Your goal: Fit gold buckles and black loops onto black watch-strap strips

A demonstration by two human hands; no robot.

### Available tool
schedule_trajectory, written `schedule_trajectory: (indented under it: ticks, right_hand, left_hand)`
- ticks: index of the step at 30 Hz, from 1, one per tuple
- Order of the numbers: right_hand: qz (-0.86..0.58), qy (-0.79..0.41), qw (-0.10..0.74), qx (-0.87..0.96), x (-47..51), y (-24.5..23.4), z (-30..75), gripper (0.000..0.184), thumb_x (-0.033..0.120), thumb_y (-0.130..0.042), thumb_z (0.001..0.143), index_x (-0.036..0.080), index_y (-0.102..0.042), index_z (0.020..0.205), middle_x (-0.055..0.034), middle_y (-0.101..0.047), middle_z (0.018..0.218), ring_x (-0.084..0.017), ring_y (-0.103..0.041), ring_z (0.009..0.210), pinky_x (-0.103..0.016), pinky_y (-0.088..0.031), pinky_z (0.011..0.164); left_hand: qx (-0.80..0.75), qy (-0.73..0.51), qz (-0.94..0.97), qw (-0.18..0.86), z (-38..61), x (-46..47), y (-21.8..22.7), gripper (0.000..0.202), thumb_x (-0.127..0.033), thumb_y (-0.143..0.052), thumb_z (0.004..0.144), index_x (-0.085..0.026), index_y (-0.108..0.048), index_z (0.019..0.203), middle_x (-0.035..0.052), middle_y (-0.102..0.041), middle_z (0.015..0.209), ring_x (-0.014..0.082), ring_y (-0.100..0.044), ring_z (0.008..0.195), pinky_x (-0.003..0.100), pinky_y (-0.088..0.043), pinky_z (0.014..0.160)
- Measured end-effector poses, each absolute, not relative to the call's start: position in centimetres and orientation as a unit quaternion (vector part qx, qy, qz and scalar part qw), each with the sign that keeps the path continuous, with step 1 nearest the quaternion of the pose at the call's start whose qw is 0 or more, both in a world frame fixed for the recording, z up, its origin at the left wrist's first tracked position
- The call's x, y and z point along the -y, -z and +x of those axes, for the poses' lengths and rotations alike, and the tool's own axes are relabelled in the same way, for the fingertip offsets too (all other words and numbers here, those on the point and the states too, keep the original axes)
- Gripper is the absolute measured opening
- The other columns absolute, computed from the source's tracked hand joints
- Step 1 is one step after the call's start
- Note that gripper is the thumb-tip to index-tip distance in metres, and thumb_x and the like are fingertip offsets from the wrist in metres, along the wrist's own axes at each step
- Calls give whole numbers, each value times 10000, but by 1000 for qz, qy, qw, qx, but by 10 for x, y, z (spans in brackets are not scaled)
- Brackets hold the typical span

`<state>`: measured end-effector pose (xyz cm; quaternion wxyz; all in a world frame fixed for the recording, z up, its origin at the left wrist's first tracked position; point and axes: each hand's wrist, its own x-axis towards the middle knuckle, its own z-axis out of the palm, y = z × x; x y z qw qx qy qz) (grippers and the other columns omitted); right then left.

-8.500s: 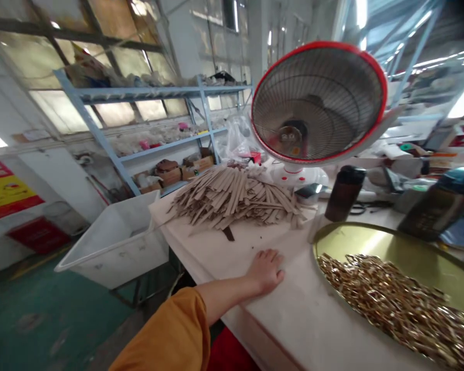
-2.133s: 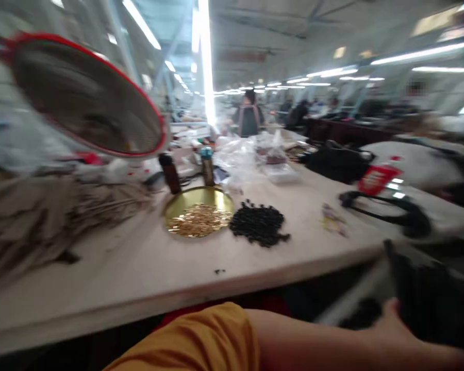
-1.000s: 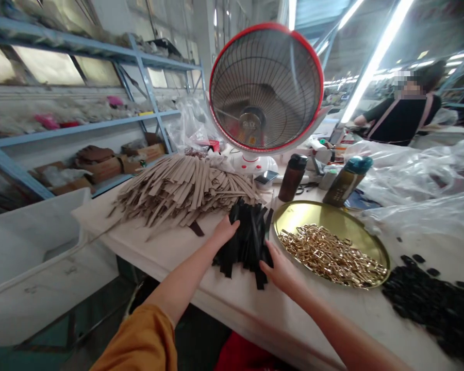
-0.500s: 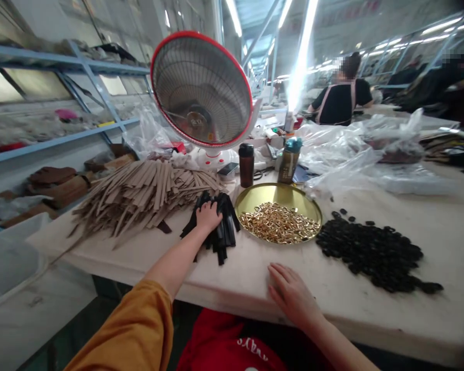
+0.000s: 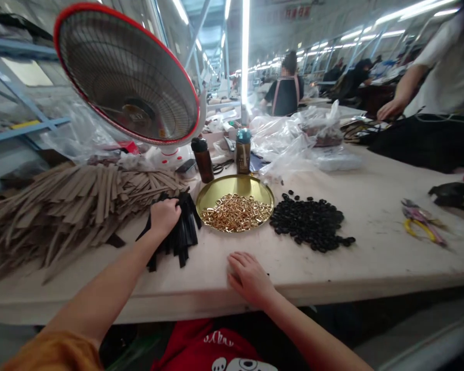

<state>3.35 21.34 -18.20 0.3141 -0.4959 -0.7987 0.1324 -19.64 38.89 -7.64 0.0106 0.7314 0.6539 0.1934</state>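
Observation:
My left hand (image 5: 164,216) is on a bundle of flat black strips (image 5: 186,226), left of the gold tray. Its fingers are curled in on the strips; how many they grip is hidden. My right hand (image 5: 251,277) lies palm down near the table's front edge, fingers stretched out, with nothing seen in it. Between and beyond the hands, the round gold tray (image 5: 237,183) bears a heap of small gold-coloured metal pieces (image 5: 235,212). To its right spreads a pile of small black rounded pieces (image 5: 311,219).
Many grey-brown strips (image 5: 85,190) are heaped at left, under a red-rimmed fan (image 5: 127,77). Two bottles (image 5: 243,152) stand behind the tray. Clear plastic bags (image 5: 282,139) lie farther back. Yellow-handled pliers (image 5: 421,224) rest at right. A co-worker's hand (image 5: 392,109) is over black material.
My view has turned right, bringing the pliers and a nearby co-worker into sight. The fingers of my left hand have curled in on the black strips. My right hand still rests on the table.

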Motion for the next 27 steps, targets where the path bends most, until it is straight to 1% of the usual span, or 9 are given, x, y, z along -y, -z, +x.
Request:
schedule_trajectory:
  ticks: [3,6,8,10,13,17,21,23,27]
  right_hand:
    - [-493,-187,384,758,-213,183,36,379,215,-487,799,164,-506,1174,-122,-597,1108,-233,-524,1016,-407,-413,895]
    - [-520,-302,490,631,-209,179,42,284,297,-431,852,177,-540,1086,-73,-635,873,-180,-578,776,-322,-474,703]
    - [-543,-378,539,521,-204,173,51,271,370,-409,865,175,-569,965,-17,-581,673,-141,-531,594,-267,-442,554]
    - [-560,-425,560,438,-196,167,64,307,426,-405,861,170,-575,857,19,-507,570,-117,-460,508,-242,-387,483]
    - [-586,-447,553,389,-184,160,86,332,461,-434,841,169,-576,772,30,-471,550,-100,-413,497,-230,-346,473]
    - [-622,-443,536,360,-174,159,106,311,439,-459,835,178,-563,702,42,-440,523,-95,-386,495,-227,-326,485]
    - [-626,-471,530,325,-172,164,118,283,404,-472,829,182,-557,677,42,-441,516,-96,-386,496,-229,-325,497]
    - [-619,-492,525,315,-171,166,121,272,397,-482,820,182,-553,669,39,-448,520,-100,-388,496,-232,-323,492]
    - [-607,-522,484,353,-169,167,121,287,414,-479,817,182,-532,656,31,-446,522,-112,-395,498,-242,-321,484]
  left_hand:
    - [-640,-267,711,117,-169,-365,70,260,-287,-426,788,-119,-549,945,58,-638,868,163,-602,773,270,-456,709]
    - [-543,-400,586,450,-130,-323,77,232,-332,-562,700,-138,-530,823,3,-605,735,113,-580,616,244,-474,617]
    - [-512,-419,494,563,-106,-294,91,238,-301,-621,649,-140,-530,799,-10,-599,697,102,-580,591,238,-478,606]
    - [-513,-419,423,618,-89,-270,108,212,-271,-634,644,-128,-545,773,4,-608,690,109,-597,613,240,-486,623]
    - [-520,-383,335,686,-75,-246,133,160,-233,-635,661,-112,-574,745,37,-631,704,118,-613,648,229,-488,630]
    - [-491,-336,263,760,-72,-227,150,159,-217,-631,696,-98,-617,801,76,-660,801,112,-616,686,208,-485,631]
    - [-421,-312,251,814,-82,-222,149,192,-131,-668,654,-115,-621,839,65,-668,863,121,-623,749,210,-482,688]
    - [-375,-272,223,858,-88,-226,146,221,-173,-661,687,-138,-605,899,69,-672,886,132,-632,761,227,-483,702]
    - [-257,-95,156,949,-91,-238,143,383,-409,-547,782,-137,-565,1050,115,-654,953,152,-640,763,240,-492,660]
